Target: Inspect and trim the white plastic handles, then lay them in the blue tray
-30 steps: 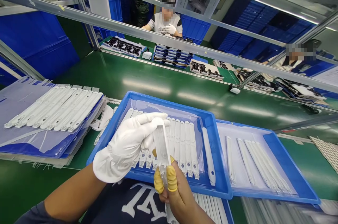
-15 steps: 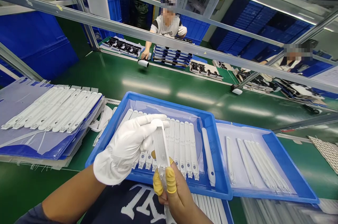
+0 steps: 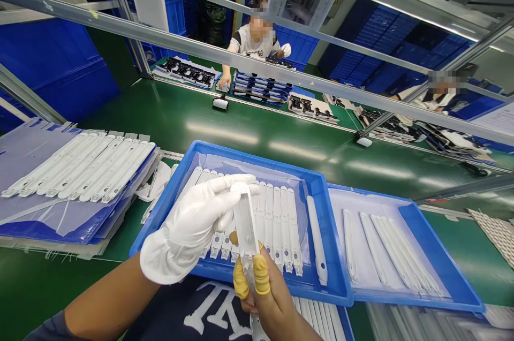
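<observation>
My left hand, in a white fabric glove, curls around the upper end of a white moulded plastic strip. My right hand, with yellow finger cots on two fingers, pinches the strip's lower end. Both hands are above a blue plastic tray lined with clear film. Several white strips lie side by side in it, and my hands hide their lower left part. One more white strip lies along the tray's right wall.
A second blue tray with white strips adjoins on the right. At left, white strips lie on stacked blue sheets. A green workbench runs beyond, under a metal rail. A co-worker sits across it beside stacked trays.
My hands and the strip have barely moved. Across the bench, the co-worker's hand has reached forward, and a small white object has moved from the far side onto the green bench.
</observation>
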A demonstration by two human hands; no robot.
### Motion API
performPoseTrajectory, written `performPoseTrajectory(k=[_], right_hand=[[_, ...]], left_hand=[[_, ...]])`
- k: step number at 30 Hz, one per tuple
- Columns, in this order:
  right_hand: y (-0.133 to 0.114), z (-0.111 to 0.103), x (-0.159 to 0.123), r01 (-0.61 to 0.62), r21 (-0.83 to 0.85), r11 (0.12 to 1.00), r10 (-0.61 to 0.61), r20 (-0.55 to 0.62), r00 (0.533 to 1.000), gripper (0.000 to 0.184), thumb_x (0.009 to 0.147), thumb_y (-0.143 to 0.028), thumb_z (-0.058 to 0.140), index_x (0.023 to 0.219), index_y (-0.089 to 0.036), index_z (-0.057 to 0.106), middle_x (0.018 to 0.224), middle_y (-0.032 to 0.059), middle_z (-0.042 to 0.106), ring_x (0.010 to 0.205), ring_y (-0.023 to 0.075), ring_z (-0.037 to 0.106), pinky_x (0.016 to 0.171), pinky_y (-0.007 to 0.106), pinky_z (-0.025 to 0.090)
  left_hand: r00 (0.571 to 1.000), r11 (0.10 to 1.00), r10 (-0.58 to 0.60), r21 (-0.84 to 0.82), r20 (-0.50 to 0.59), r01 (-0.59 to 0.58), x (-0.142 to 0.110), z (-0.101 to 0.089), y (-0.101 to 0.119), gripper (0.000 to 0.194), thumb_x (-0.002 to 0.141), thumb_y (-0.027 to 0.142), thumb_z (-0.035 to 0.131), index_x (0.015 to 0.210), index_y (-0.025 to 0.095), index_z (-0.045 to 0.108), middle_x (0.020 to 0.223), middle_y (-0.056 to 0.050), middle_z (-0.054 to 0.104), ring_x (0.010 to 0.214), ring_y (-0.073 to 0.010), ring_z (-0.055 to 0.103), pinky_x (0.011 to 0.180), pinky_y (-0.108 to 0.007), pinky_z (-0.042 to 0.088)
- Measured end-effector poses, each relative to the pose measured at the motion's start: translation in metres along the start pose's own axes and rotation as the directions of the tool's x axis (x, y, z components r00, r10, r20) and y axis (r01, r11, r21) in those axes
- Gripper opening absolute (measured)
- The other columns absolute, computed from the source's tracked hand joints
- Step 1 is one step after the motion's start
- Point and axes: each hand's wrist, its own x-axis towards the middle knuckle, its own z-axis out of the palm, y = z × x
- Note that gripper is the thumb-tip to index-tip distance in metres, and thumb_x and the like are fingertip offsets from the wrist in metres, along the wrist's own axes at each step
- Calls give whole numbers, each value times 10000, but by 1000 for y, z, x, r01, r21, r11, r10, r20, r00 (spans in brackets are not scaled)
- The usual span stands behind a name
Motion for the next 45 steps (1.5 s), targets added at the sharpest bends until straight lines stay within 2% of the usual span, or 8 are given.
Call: performPoseTrajectory(k=[5,11,14,20,29,38,41,45], right_hand=[[4,-5,3,-16,72,997,17,-18,1000,603,909,-788,384,980,-202,509,657,-64,380,481,69,278,433,219,275],[-35,-19,22,181,345,921,-80,-287,954,598,876,-768,505,755,-185,557,568,-78,291,477,66,149,413,210,126],[-58,-22,31,326,353,877,-166,-414,895,475,894,-654,602,954,-187,657,617,-73,300,512,78,137,421,200,123],[-68,-16,43,462,323,826,-259,-510,820,442,916,-590,613,1150,-218,663,630,-65,322,533,91,208,430,181,222],[-89,-16,60,453,540,709,-148,-515,844,306,1016,-480,515,1172,-239,624,623,-77,334,483,61,271,399,133,230],[-85,-8,64,518,465,718,-168,-606,777,292,958,-493,614,1096,-236,608,695,-69,453,523,43,405,439,124,347],[-83,-4,61,556,409,723,-206,-641,740,281,954,-489,613,1093,-245,603,889,-32,616,694,68,578,566,154,496],[-81,-2,54,539,460,706,-291,-505,813,239,965,-441,596,1137,-275,611,1016,-20,695,812,104,660,610,186,559]], left_hand=[[999,999,38,-14,34,-37,0,-2,1,398,885,270,686,1274,190,709,563,6,659,455,-105,454,478,-225,434],[999,967,39,253,16,-42,-12,-1,-24,534,949,303,635,1470,311,521,1416,-89,628,966,-196,690,966,-369,544],[989,912,-62,410,134,2,-27,0,-49,523,959,346,617,1470,288,525,1343,-108,670,1200,-283,626,1057,-459,501],[939,818,-105,565,328,-106,-55,-6,-80,407,888,331,689,1293,294,680,1267,-100,703,1099,-314,662,1000,-485,538],[917,831,146,457,371,-317,-57,12,-43,364,848,178,716,1198,271,678,907,-18,727,759,-182,658,764,-305,573],[944,979,-165,161,285,123,-61,16,-37,237,848,322,795,1054,230,723,816,-16,715,718,-152,644,700,-255,547],[895,955,-266,-27,359,295,-59,16,-38,251,919,426,711,993,188,730,685,-16,682,588,-115,619,589,-210,509],[793,888,-187,-247,580,389,-59,11,-51,401,954,536,612,947,153,731,669,-11,646,464,-69,553,478,-179,453]])
